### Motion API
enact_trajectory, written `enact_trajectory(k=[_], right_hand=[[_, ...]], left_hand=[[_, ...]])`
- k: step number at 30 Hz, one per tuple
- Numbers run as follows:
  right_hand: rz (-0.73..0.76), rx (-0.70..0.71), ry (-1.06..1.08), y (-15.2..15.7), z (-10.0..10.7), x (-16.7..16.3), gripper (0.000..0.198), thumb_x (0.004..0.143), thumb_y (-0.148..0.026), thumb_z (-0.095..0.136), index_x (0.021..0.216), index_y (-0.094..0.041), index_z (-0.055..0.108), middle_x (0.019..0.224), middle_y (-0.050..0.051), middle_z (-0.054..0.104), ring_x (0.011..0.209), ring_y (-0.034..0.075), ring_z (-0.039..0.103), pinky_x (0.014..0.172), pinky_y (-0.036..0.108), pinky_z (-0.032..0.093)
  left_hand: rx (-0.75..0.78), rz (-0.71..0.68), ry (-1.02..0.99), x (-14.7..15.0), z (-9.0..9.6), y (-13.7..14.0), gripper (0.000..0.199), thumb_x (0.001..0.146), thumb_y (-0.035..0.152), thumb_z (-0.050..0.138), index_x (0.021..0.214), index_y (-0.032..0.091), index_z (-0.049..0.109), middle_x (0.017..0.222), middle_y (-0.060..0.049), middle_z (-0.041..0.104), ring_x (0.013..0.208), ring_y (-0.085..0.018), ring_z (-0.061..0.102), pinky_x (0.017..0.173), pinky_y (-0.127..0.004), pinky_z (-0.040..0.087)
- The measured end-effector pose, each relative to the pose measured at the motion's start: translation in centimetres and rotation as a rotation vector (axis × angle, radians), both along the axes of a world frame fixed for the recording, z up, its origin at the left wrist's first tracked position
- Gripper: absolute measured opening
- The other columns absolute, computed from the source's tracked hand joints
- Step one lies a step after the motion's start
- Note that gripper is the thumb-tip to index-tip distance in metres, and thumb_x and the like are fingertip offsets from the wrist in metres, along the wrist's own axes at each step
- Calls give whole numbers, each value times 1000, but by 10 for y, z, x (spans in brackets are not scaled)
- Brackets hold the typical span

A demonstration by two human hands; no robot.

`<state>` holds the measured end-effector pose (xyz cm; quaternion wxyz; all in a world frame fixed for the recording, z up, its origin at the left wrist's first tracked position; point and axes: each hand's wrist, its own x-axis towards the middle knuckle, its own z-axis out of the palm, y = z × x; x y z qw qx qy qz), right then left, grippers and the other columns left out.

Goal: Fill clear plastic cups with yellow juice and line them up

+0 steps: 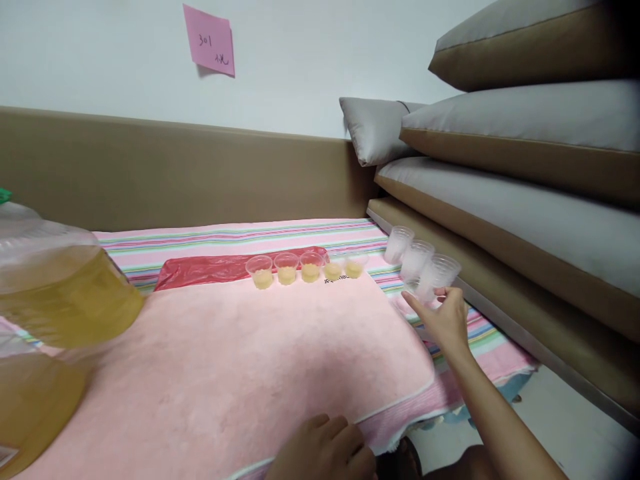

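Observation:
At the right, my right hand (447, 317) reaches to the nearest of the clear plastic cups (440, 270). Its thumb and fingers are around the lower part of this tilted cup, which is slightly blurred. More clear cups, seemingly stacked, stand just behind: a middle one (417, 259) and a far one (399, 243). My left hand (325, 450) is low at the front edge of the pink mat (240, 353), fingers curled together, with nothing visible in them. A row of several small cups (287, 270), each partly filled with yellowish contents, stands along the mat's far edge.
Two large clear containers of yellow liquid, an upper one (70, 293) and a lower one (40, 400), are at the left. A red plastic bag (205, 270) lies behind the mat on a striped cloth (240, 237). Stacked cushions (525, 120) rise at the right. A pink note (210, 40) hangs on the wall.

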<state>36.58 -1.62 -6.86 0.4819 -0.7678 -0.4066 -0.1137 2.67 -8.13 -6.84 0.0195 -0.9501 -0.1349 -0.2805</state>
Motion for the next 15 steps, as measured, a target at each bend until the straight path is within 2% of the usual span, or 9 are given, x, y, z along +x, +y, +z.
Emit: enact_trajectory(k=[4, 11, 15], right_hand=[[-2, 2, 62, -1, -1, 1, 87, 55, -95, 67, 98, -24, 41, 105, 12, 56, 97, 37, 55, 83, 50, 45], [13, 26, 79, 1, -2, -3, 83, 57, -89, 70, 101, -24, 43, 109, 12, 57, 101, 37, 55, 83, 47, 45], [15, 41, 77, 1, -1, -2, 80, 59, -86, 71, 100, -24, 42, 109, 12, 56, 101, 37, 55, 83, 47, 44]], left_hand=[[67, -36, -116, 5, -1, -2, 36, 102, 40, 61, 75, 21, 46, 64, 7, 57, 53, -12, 51, 49, -27, 34], [72, -23, -130, 6, 6, -3, 43, 112, 36, 32, 74, 21, 45, 62, 6, 54, 50, -12, 50, 48, -28, 34], [78, -20, -130, 7, 5, -4, 41, 111, 33, 31, 74, 21, 44, 61, 5, 53, 50, -12, 50, 48, -27, 34]])
